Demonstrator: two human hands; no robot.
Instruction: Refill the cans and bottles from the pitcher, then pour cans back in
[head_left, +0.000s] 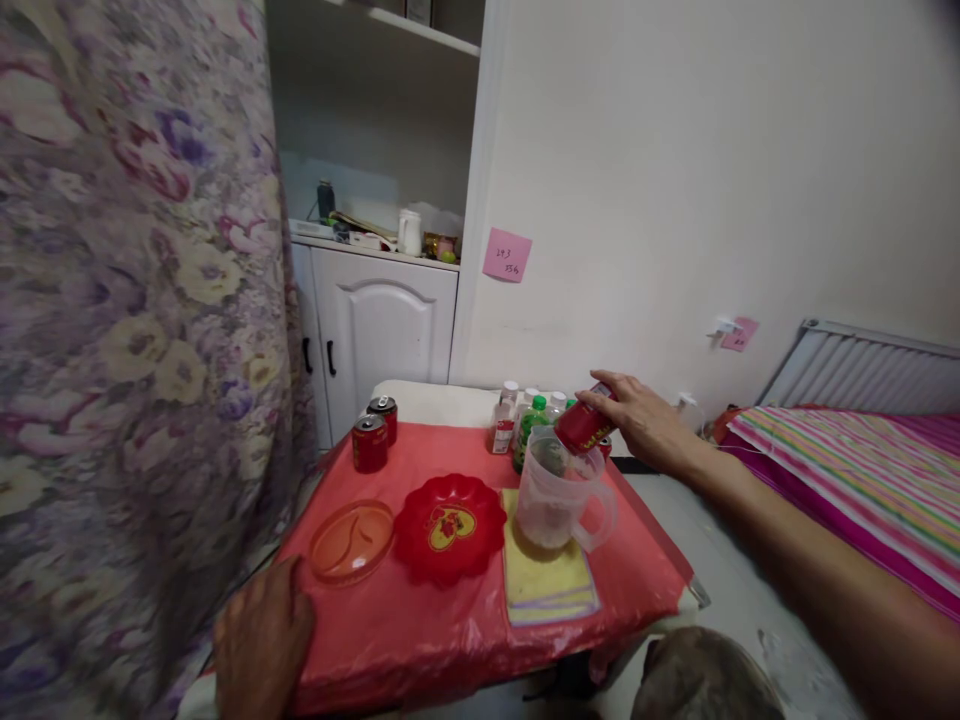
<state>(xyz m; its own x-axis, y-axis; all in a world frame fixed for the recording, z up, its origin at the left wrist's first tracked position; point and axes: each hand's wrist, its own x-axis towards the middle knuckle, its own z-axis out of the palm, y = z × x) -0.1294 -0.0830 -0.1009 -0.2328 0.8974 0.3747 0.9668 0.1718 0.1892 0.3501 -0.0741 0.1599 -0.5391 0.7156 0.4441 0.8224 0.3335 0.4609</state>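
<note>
My right hand (626, 400) grips a red drink can (587, 425) from above. The can is tilted, its lower left end over the mouth of a clear plastic pitcher (541, 505). Whether liquid is flowing cannot be made out. The pitcher stands on a folded yellow cloth (551, 590), its handle towards the right. On the table's left front edge rests my left hand (264, 635), holding nothing, fingers loosely bent. Nearest to it lies a round orange-red plastic lid (352, 541). A scalloped red plate (480, 535) with a yellow heart print sits between lid and cloth.
Two dark red cans (370, 445) stand at the back left of the red-covered table (390, 640). Several bottles, one a green-capped bottle (534, 425), are grouped behind the pitcher. A floral curtain (142, 300) hangs left; a bed (862, 460) is at right.
</note>
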